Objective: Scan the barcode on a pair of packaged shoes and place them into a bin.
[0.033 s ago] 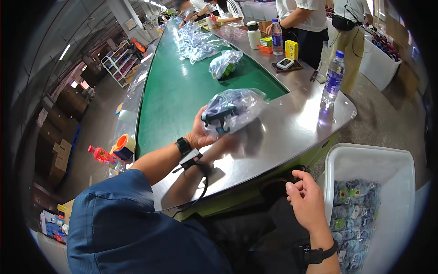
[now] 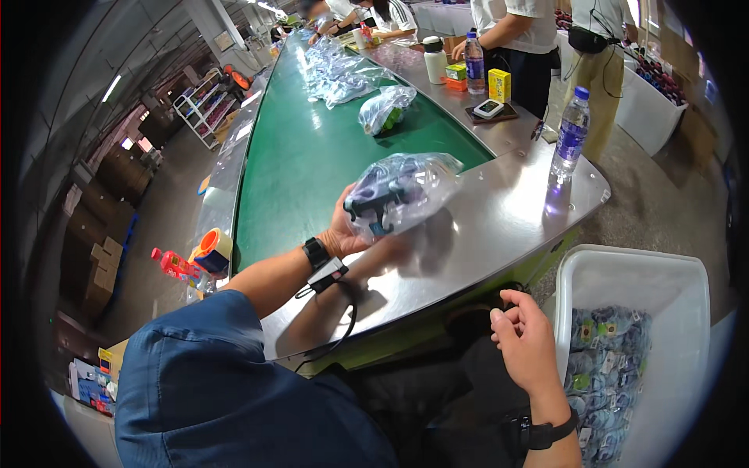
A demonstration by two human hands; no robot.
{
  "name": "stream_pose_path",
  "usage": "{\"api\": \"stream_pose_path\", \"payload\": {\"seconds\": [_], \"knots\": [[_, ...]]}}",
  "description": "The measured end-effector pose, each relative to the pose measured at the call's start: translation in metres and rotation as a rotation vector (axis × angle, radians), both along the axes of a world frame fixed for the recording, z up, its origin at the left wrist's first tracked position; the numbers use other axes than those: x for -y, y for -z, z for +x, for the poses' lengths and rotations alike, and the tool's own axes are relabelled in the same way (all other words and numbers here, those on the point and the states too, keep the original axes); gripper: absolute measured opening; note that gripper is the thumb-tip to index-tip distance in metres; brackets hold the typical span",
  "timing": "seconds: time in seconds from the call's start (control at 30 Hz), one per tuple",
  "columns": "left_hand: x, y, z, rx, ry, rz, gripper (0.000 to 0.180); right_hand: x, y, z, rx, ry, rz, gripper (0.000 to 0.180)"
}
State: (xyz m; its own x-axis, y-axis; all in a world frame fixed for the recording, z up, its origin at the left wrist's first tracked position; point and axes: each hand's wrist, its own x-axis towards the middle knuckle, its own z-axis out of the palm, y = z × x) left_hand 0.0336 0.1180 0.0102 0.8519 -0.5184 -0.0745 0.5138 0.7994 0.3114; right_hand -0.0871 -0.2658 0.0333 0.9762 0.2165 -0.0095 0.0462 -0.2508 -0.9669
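My left hand point(image 2: 341, 225) is closed on the near end of a clear plastic bag point(image 2: 425, 186), held up over the end of the green conveyor belt point(image 2: 285, 195) and its metal edge. Inside the bag are purplish-grey items and a black plastic hanger-like piece with hooks. The fingers behind the bag are partly hidden. My right hand point(image 2: 527, 343) hangs lower, left of a white bin point(image 2: 568, 273). Its fingers are loosely curled, the thumb stands apart, and nothing shows in them. Several packed bags point(image 2: 608, 366) lie inside the bin.
Another filled bag point(image 2: 386, 111) and a heap of bags point(image 2: 335, 74) lie farther up the belt. A water bottle point(image 2: 572, 134) stands on the metal corner. A white flask point(image 2: 434, 61) and small boxes line the right edge. A tape roll point(image 2: 212, 248) sits at left. People stand beyond.
The bag in my left hand has shifted very slightly to the right. My right hand has hardly moved.
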Motion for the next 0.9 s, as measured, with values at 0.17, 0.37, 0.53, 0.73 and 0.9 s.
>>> {"api": "stream_pose_path", "payload": {"seconds": [0.17, 0.37, 0.53, 0.73, 0.9], "knots": [[0.039, -0.003, -0.019, -0.039, 0.035, 0.230, 0.071, -0.003, -0.007, -0.001, -0.060, 0.004, 0.102, 0.037], [0.059, -0.004, -0.044, 0.094, 0.199, 0.161, 0.072, -0.004, -0.019, -0.008, -0.277, -0.116, 0.471, 0.061], [0.073, 0.021, -0.053, 0.148, 0.285, 0.305, 0.071, -0.028, -0.008, -0.007, -0.067, -0.024, 0.785, 0.075], [0.121, -0.023, -0.085, 0.252, 0.290, 0.486, 0.083, -0.005, -0.003, 0.000, -0.268, 0.160, 0.866, 0.047], [0.147, -0.040, -0.074, 0.361, 0.360, 0.694, 0.085, 0.072, -0.026, -0.051, -0.236, 0.258, 1.114, 0.024]]}}
